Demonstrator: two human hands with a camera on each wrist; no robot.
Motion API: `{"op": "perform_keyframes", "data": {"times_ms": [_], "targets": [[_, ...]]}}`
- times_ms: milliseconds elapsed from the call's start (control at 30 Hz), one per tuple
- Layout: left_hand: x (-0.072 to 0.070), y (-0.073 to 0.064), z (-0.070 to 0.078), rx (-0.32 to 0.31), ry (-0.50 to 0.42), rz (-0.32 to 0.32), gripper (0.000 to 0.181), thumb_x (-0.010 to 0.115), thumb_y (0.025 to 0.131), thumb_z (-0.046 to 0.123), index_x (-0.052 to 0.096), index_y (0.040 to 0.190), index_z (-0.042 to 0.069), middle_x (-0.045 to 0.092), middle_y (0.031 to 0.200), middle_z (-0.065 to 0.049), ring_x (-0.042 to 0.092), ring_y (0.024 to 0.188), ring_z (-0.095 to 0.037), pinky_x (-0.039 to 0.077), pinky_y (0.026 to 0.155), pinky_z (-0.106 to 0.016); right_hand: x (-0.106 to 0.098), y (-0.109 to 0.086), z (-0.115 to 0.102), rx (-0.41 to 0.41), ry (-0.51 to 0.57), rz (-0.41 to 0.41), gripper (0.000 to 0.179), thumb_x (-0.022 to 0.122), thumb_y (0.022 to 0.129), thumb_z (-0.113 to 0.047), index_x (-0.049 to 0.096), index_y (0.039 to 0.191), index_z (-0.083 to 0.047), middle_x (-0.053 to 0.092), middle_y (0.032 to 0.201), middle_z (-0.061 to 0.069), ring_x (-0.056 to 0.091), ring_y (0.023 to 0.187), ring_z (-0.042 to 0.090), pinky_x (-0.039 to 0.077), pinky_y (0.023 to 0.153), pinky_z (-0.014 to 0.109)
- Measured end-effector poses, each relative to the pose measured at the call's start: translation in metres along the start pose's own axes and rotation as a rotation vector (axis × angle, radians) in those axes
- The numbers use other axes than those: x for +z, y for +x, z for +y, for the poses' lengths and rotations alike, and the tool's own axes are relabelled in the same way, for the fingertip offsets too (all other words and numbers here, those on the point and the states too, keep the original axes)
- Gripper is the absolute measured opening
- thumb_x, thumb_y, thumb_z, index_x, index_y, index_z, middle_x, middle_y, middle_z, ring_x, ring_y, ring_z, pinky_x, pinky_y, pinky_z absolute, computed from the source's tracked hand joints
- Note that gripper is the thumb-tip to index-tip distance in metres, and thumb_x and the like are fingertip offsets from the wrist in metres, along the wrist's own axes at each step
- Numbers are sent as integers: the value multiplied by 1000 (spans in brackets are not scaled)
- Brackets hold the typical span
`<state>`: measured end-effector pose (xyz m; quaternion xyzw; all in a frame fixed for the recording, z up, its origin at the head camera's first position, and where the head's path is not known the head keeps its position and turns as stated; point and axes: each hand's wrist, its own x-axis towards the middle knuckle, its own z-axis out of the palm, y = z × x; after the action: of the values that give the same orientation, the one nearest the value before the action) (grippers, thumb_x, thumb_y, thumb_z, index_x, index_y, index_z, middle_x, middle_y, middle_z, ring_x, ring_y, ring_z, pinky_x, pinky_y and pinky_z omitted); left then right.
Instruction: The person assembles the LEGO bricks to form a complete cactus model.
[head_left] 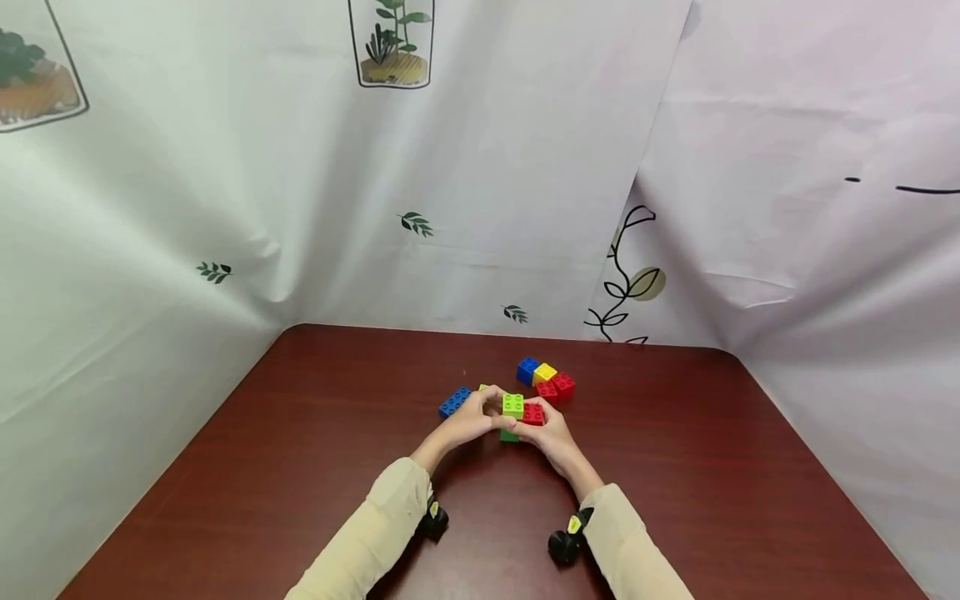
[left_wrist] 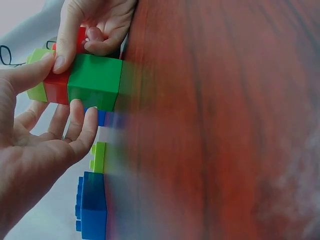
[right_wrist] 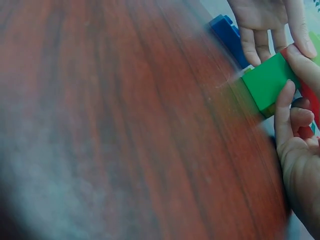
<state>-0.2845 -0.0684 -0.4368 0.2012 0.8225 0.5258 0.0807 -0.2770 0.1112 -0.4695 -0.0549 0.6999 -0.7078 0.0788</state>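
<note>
Both hands meet round a small stack of toy building bricks over the middle of the table. On top is a lime-green brick (head_left: 513, 406), with a red brick (left_wrist: 57, 87) under it that juts out to the right. A green brick (left_wrist: 95, 81) forms the bottom. My left hand (head_left: 468, 421) pinches the stack from the left, thumb on the near side and fingertips on the far side. From the right, my right hand (head_left: 553, 436) grips the red brick, its thumb and a finger against the stack. The fingers partly cover the red brick.
Beyond the left hand lie a blue brick (head_left: 453, 402) and a mostly hidden lime-green brick (left_wrist: 99, 157). Farther back, a blue brick (head_left: 528, 369), a yellow brick (head_left: 545, 373) and red bricks (head_left: 563, 385) sit close together. Printed cloth (head_left: 465, 275) hangs behind the brown table (head_left: 337, 392).
</note>
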Motion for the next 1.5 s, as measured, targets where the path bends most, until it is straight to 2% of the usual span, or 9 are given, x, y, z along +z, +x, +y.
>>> {"op": "perform_keyframes", "data": {"times_ms": [267,400,700,967,1167,1267,1433,1500], "targets": [[-11,-6,5,21,82,-3,34,71,88,16,62,116,0,67,103,-13,59,88,-17,50,77,-27,8,2,2,-14,0,-42,39,71,86,-7,51,119,1,62,95,-4,59,80,9,53,70,19],[-12,-6,8,29,121,-11,37,71,88,18,62,119,0,66,104,-12,59,91,-18,50,78,-28,7,2,3,-20,0,-28,37,72,85,-7,52,116,-1,62,93,-4,60,78,9,53,70,20],[-15,-5,8,26,72,11,43,72,87,16,59,124,0,67,111,-16,62,92,-19,51,76,-27,1,3,-2,0,2,-15,39,74,83,-6,54,116,-2,62,91,-4,58,77,11,53,69,21],[-25,-6,6,59,46,85,42,74,84,12,60,120,-5,67,110,-23,66,92,-26,53,77,-29,1,2,-4,9,-29,-11,38,75,84,-9,53,114,-4,64,93,-4,59,79,11,53,70,22],[-31,-6,6,39,26,155,36,72,85,8,62,118,-4,66,110,-21,62,92,-23,52,81,-33,-1,1,-4,22,-55,-18,40,76,84,-16,53,116,-6,65,98,-2,60,83,12,54,73,23],[-32,-5,6,53,22,199,33,70,84,3,63,115,-5,66,110,-24,62,91,-22,52,82,-33,-2,1,-3,25,-56,-14,40,76,84,-16,53,116,-7,65,99,-1,61,84,13,55,74,24],[-34,-5,3,66,54,287,30,69,83,-1,63,111,-7,67,109,-25,63,93,-30,52,84,-41,-3,0,-3,25,-66,-17,41,76,84,-17,53,116,-8,65,98,-1,60,85,14,54,75,25],[-35,-6,1,39,66,311,30,70,83,0,63,112,-6,67,110,-23,62,97,-32,52,88,-45,-3,-1,-3,30,-69,-17,40,76,84,-17,53,116,-8,64,98,-1,60,85,14,54,75,25]]}}
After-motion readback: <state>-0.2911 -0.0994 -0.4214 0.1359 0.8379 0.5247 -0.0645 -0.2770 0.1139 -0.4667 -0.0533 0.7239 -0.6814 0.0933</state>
